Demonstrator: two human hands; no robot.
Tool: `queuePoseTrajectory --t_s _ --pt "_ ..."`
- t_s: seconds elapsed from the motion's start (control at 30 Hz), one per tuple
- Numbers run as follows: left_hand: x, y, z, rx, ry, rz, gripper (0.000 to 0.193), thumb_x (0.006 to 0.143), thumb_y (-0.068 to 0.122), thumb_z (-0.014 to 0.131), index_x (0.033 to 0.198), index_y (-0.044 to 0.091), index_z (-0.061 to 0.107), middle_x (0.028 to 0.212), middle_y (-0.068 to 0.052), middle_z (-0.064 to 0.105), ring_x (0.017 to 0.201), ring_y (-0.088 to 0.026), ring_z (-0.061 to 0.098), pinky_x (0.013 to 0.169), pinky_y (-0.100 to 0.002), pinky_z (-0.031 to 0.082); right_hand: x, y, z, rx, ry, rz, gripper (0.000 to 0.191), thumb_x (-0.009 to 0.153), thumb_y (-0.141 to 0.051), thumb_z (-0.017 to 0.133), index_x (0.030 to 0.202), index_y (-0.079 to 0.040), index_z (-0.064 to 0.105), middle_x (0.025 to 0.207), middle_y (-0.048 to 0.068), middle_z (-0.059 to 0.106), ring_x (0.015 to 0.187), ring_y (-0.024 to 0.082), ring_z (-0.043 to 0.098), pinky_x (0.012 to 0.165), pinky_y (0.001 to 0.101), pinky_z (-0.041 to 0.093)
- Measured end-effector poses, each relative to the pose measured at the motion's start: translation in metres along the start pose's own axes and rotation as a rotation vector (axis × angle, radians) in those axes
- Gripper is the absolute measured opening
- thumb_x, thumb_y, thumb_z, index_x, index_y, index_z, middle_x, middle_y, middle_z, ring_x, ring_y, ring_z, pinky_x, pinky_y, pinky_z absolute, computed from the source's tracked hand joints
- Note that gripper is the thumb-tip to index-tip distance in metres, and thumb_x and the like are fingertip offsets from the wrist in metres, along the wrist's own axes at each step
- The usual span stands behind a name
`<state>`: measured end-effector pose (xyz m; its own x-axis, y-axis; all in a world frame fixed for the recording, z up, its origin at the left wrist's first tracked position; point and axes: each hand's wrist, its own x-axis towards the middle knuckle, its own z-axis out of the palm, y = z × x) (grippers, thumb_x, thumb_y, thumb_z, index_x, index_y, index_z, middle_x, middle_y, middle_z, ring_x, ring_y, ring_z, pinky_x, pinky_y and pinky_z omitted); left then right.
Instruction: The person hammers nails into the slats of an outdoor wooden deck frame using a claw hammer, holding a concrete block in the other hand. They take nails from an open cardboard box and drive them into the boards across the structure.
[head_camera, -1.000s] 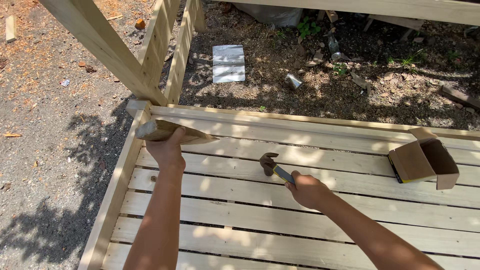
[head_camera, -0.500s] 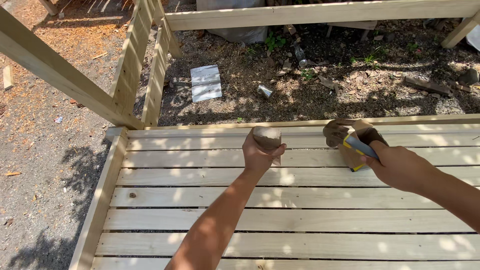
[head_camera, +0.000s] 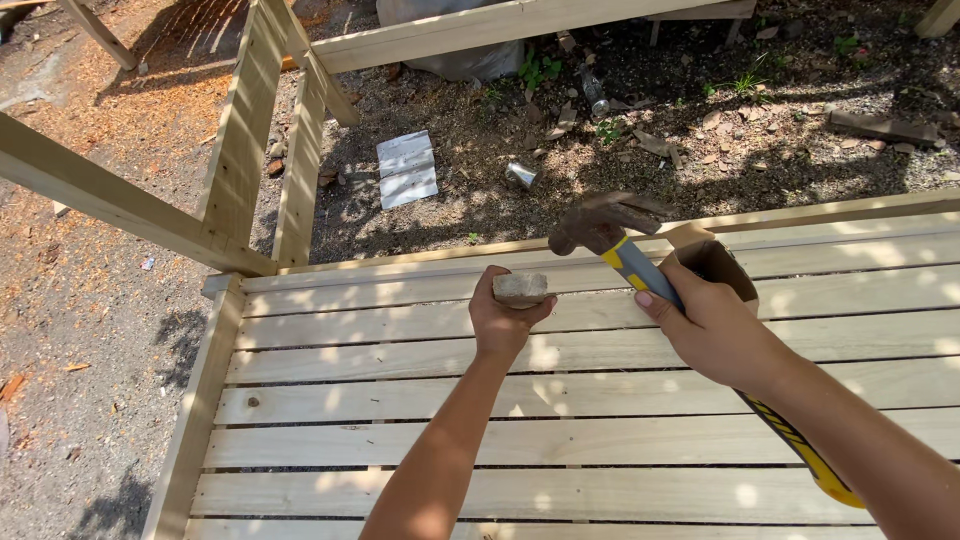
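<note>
Head view: looking down at a platform of pale wooden deck boards (head_camera: 560, 400), laid side by side with narrow dark gaps, in dappled sun and shade.
Far left: bare dirt ground (head_camera: 70, 300) with scattered wood chips, beside the platform's edge board.
Upper left: slanted wooden rail beams (head_camera: 245, 130) meet at the platform's left rear corner.
Beyond the platform: a flat silvery sheet (head_camera: 407, 168) lies on the dirt, and a small shiny can (head_camera: 521, 175) lies just to its right among leaves and wood scraps.
Top: a long timber (head_camera: 500, 25) crosses the scene over the ground.
Left hand (head_camera: 505, 320): raised above the boards near the rear edge, fingers curled round a small wood block (head_camera: 521, 288), which is pinched between thumb and fingertips with its flat top showing.
Wood block position: held in the air just above the second and third boards, left of the hammer head and apart from it.
Hammer (head_camera: 610, 228): dark, rusty claw head tilted up and to the left, grey and yellow handle running down to the right under the forearm; its yellow end shows near the lower right.
Right hand (head_camera: 715, 325): wrapped tightly round the handle close below the head.
Cardboard box (head_camera: 715, 262): small, brown, open-topped, resting on the boards just behind the right hand, partly hidden by it.
</note>
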<state>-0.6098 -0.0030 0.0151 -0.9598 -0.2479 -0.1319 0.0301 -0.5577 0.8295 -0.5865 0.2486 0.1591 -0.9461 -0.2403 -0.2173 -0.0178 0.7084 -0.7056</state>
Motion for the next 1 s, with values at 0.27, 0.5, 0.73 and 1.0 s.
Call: queuePoseTrajectory --t_s 0.27,0.5,0.73,1.0 --pt "-0.027 -0.004 -0.012 0.847 0.015 0.305 0.052 0.066 0.013 0.096 0.102 0.004 0.059 0.09 -0.006 0.073 0.082 -0.016 0.068 0.072 -0.035 0.064 0.0 0.009 0.004 0.164 0.019 -0.026 0.029 0.101 -0.034 0.053 0.098 -0.006 0.055 0.06 0.007 0.055 0.053 0.014 0.049 0.051 0.036 0.045" --pt "-0.002 0.014 -0.037 1.195 -0.229 0.146 0.046 0.074 0.014 0.091 0.115 0.007 0.072 0.102 -0.007 0.077 0.091 -0.02 0.075 0.079 -0.034 0.061 -0.039 -0.017 -0.024 0.249 0.205 -0.236 0.027 0.106 -0.03 0.052 0.106 -0.003 0.054 0.061 0.004 0.054 0.053 0.013 0.047 0.049 0.0345 0.043" --pt "-0.02 -0.004 -0.037 1.182 -0.17 0.292 0.037 0.073 0.013 0.09 0.106 0.009 0.074 0.091 -0.009 0.078 0.078 -0.024 0.074 0.071 -0.034 0.059 -0.006 0.004 0.061 -0.058 -0.091 -0.192 0.029 0.1 -0.033 0.054 0.099 -0.004 0.049 0.059 0.011 0.061 0.049 0.023 0.057 0.051 0.0422 0.045" --pt "-0.008 -0.004 -0.036 1.276 -0.131 0.151 0.038 0.073 0.018 0.09 0.105 0.008 0.071 0.092 -0.009 0.075 0.077 -0.027 0.071 0.07 -0.038 0.057 -0.046 -0.013 -0.01 0.575 0.209 -0.301 0.023 0.108 -0.026 0.047 0.106 -0.003 0.049 0.069 0.0 0.05 0.054 0.007 0.045 0.046 0.0276 0.041"
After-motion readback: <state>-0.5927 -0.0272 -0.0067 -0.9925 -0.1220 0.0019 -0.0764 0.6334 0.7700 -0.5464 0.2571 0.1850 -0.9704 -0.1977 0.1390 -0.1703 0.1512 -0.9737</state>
